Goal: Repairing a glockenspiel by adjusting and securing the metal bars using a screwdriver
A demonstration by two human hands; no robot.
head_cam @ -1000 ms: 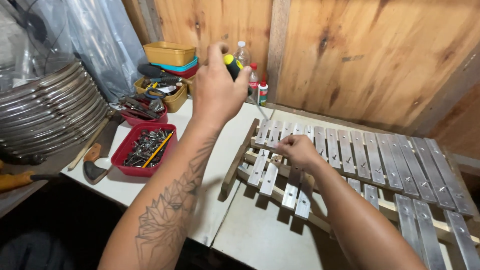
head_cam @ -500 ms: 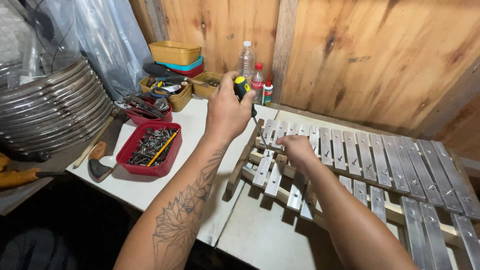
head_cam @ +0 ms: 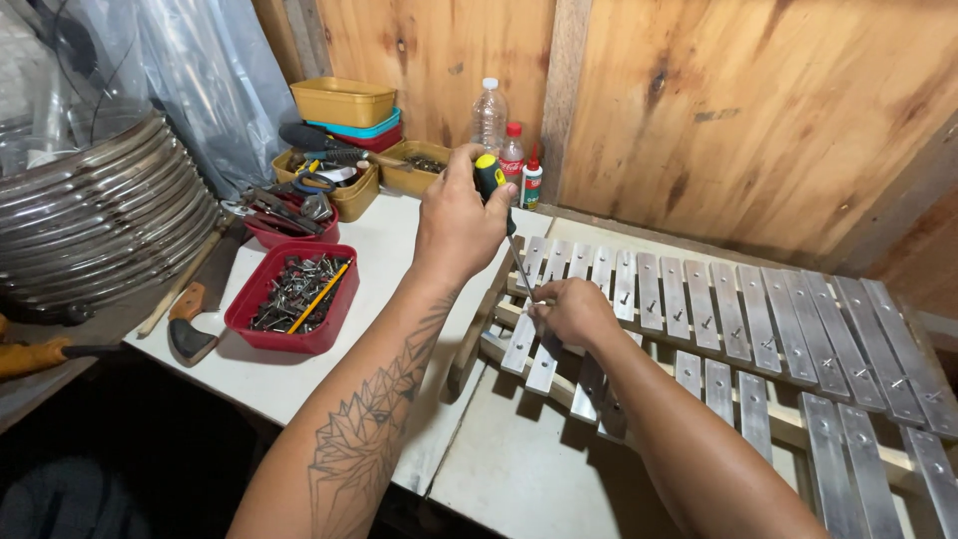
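Holding a screwdriver point(head_cam: 491, 182), left hand point(head_cam: 459, 225) nears red tray point(head_cam: 261, 334) of screws point(head_cam: 291, 289).

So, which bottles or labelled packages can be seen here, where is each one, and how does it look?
Clear plastic bottle: against the wooden wall, tall, white cap.
Small dark bottle: right of the clear one, red cap, red label.
Small white bottle: next right, red nozzle tip, green-and-red label.
No signs or screens in view.
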